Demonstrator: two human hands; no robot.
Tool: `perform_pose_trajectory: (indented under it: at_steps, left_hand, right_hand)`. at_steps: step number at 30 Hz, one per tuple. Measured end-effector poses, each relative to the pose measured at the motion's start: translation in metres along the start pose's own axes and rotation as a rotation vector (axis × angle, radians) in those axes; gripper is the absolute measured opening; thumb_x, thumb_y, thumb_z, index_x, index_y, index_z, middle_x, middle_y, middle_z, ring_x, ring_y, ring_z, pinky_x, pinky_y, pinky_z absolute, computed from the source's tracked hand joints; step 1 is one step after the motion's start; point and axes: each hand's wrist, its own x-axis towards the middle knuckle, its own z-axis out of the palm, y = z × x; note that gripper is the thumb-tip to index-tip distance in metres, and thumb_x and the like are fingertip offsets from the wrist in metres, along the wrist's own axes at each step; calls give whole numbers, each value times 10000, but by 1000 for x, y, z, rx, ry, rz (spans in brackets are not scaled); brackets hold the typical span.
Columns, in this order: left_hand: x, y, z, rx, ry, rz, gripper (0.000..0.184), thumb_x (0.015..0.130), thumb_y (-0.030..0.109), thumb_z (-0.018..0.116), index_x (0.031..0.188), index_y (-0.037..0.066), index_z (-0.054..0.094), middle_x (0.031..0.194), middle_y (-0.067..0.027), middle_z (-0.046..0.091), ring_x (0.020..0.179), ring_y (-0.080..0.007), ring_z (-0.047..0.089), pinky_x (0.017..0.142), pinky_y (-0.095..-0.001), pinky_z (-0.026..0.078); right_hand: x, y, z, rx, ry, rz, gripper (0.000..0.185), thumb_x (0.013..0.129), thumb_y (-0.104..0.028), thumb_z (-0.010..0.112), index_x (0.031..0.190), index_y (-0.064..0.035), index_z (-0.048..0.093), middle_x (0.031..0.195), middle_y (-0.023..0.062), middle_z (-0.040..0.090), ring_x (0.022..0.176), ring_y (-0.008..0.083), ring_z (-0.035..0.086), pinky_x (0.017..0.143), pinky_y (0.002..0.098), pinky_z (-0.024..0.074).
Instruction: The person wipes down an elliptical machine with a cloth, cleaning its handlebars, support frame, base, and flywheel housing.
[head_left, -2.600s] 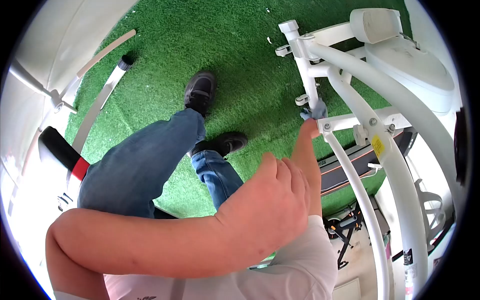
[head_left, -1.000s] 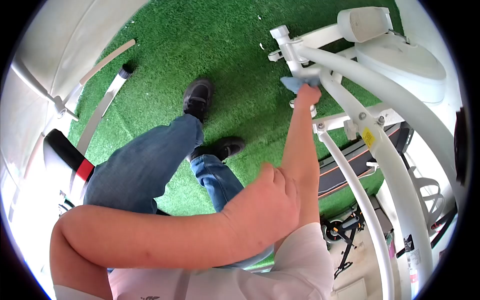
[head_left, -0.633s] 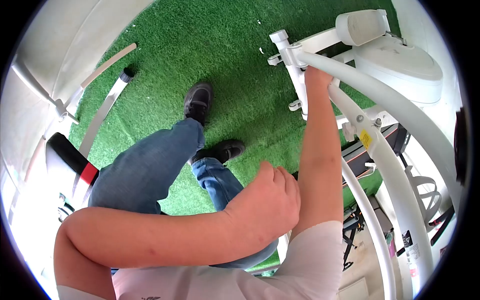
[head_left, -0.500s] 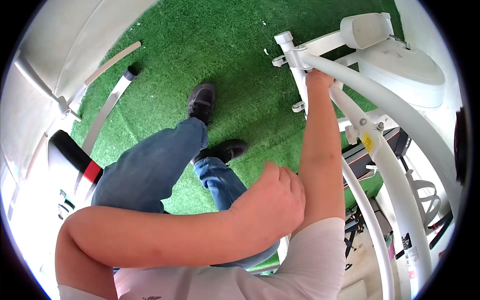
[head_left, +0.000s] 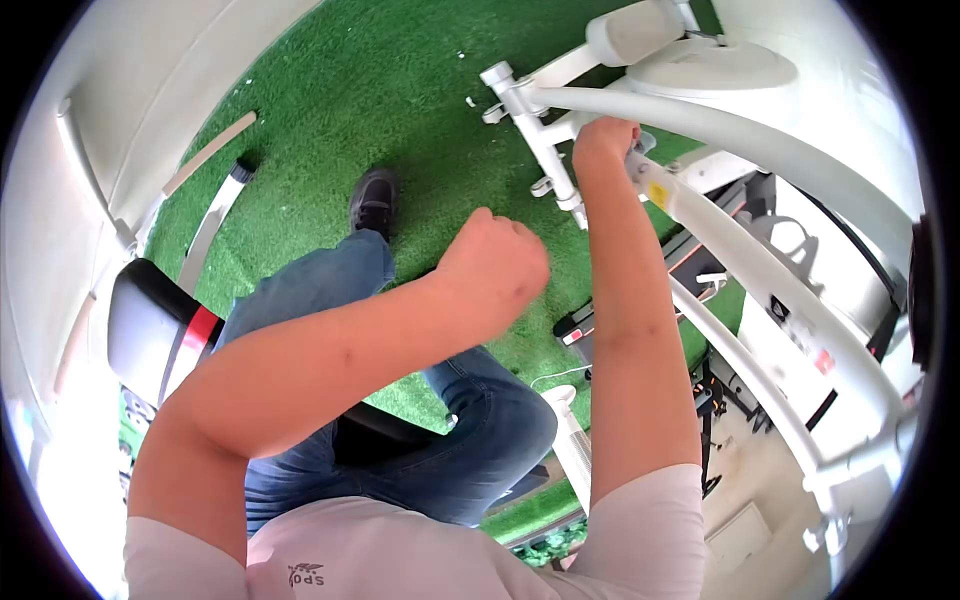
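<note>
My right hand point(head_left: 605, 143) reaches out to the lower end of a white metal tube point(head_left: 710, 215), its fingers curled down at the tube. Beside those fingers shows a pale grey-blue, cloth-like piece point(head_left: 643, 142), mostly hidden by the hand. The tube carries a yellow label point(head_left: 657, 193) near my wrist and belongs to a white exercise machine with a wheeled crossbar point(head_left: 540, 150). My left hand point(head_left: 495, 268) is closed in a fist over the green turf, apart from the machine. Whether anything is inside that fist is hidden.
A thick curved white tube point(head_left: 720, 115) arches above my right hand, with a white rounded housing point(head_left: 710, 75) behind it. Near my left elbow stands a black-and-red padded part point(head_left: 170, 300). One black shoe point(head_left: 375, 203) rests on green turf point(head_left: 380, 90). A dark orange-edged machine part point(head_left: 690, 260) lies beyond.
My right hand has shifted along the tube towards the yellow label. My left fist has moved away from my right forearm. One leg has folded back, and its shoe no longer shows.
</note>
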Motion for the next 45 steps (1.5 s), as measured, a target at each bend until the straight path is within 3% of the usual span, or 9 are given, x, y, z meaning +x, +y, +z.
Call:
perform_pose_trajectory:
  at_steps: [11,20,22,23,25,37,40,43,45]
  left_hand:
    - [3,4,4,25,-125,-37,229,772,156,661,966,36,649,912,-108,678,867,-262,670,736,-390,481]
    - [0,-4,14,51,-83,-67,151,760,200,712,853,82,706,845,-107,703,810,-281,704,686,-415,509]
    - [2,-6,17,81,-124,-56,256,808,287,730,905,56,682,871,-124,699,813,-297,704,696,-428,518]
    - [3,-5,19,82,-158,-68,262,810,295,733,912,58,683,886,-125,703,828,-298,705,702,-427,523]
    - [3,-5,19,88,-191,-77,269,812,302,737,918,60,684,901,-125,708,843,-299,706,709,-425,528]
    - [-39,16,17,41,-46,-172,371,821,351,725,1017,42,667,977,-179,697,903,-348,686,768,-445,548]
    - [-47,53,14,-192,74,-195,439,865,409,700,1125,58,652,1052,-128,706,920,-307,687,761,-414,546]
    - [-48,87,17,-1068,196,-351,461,864,536,682,1062,119,679,1004,-38,715,907,-220,683,807,-380,523]
    - [-58,105,3,-1840,-94,-680,468,863,557,693,1120,168,647,1044,17,681,948,-159,638,843,-383,491]
  right_hand:
    - [-76,47,-8,-31,289,-42,237,901,-210,587,1071,-154,742,1005,71,710,955,243,636,821,474,390]
    - [-201,-5,63,1397,453,199,307,949,-311,566,1051,-48,686,1053,129,698,1039,288,630,794,442,522]
    - [-213,-3,78,2970,342,833,360,1006,-333,519,1203,-44,602,1149,94,660,1068,253,611,907,434,484]
    - [-212,4,86,2980,357,839,360,1006,-333,519,1203,-44,602,1149,94,660,1068,253,611,907,434,484]
    - [-203,21,95,3362,767,755,387,1030,-326,494,1313,-63,525,1238,55,610,1107,220,582,1011,423,420]
    - [-246,47,108,3572,944,114,394,1043,-269,467,1369,-49,460,1338,74,568,1207,260,558,1031,492,439]
    - [-314,19,96,3617,584,-19,391,1042,-272,471,1368,-56,462,1310,82,588,1156,253,598,934,479,519]
    - [-336,-39,108,3655,413,-143,381,1029,-282,508,1342,-67,499,1251,73,623,1071,227,641,856,429,553]
    - [-357,-67,105,3587,131,-217,338,1027,-314,506,1270,-88,567,1149,49,676,979,198,677,803,376,567]
